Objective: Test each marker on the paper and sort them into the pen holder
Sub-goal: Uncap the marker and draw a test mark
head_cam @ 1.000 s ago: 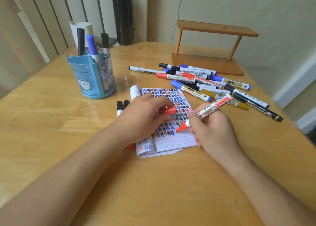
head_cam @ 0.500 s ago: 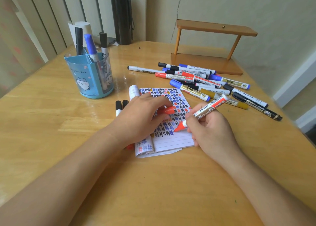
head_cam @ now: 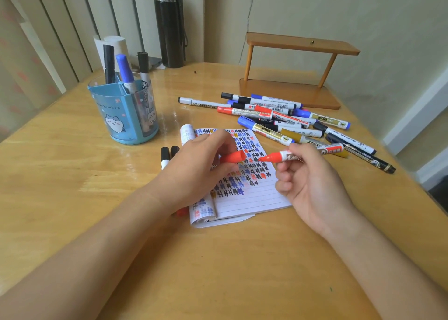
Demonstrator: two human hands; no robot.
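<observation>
1. Your right hand [head_cam: 312, 188], toward the desk's [head_cam: 218, 271] right edge, pinches the red marker [head_cam: 298, 155] by its barrel. The bare tip points left, seemingly lifted off the paper [head_cam: 257, 198].
2. Your left hand [head_cam: 196, 174] grips the red cap [head_cam: 232, 157] in its fingers [head_cam: 218, 138]. The cap's open mouth faces the tip, just apart, so recapping looks like the step in hand. That wrist lies across the paper's left margin, probably steadying it.
3. The paper sits mid-desk, its far part crowded with hash marks and its near lines blank.
4. Two black-capped markers [head_cam: 167, 156] lie just left of that hand.
5. The loose markers [head_cam: 278, 118], likely untested, are heaped beyond the paper toward the right edge, within your right hand's reach.
6. The pen holder [head_cam: 121, 118] stands far left with three markers upright.
</observation>
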